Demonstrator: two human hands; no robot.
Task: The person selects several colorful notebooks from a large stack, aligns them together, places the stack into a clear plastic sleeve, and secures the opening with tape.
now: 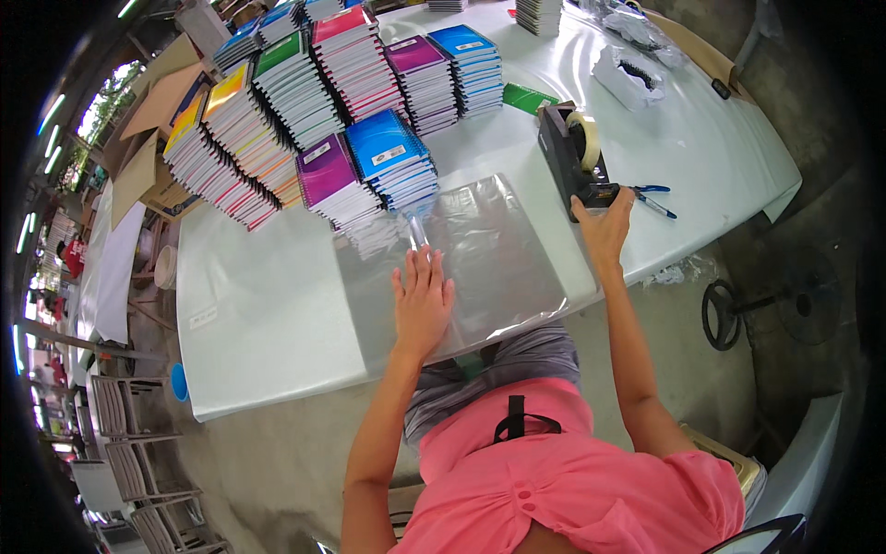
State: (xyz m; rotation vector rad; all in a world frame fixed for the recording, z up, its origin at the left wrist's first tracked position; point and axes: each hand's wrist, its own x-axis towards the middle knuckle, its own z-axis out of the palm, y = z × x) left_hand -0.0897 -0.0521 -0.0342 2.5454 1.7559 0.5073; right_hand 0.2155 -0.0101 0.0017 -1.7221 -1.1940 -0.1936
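White table carries clear plastic sheets at its near edge. My left hand lies on them, fingers extended; my right hand spans the near end of the tape dispenser, thumb and fingers apart, whether clamped I cannot tell.

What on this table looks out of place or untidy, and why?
A green notebook lies flat by the tape dispenser, apart from the neat notebook stacks. Crumpled pale packaging lies loose toward the table's far right, untidy beside such orderly piles. I see no spill.
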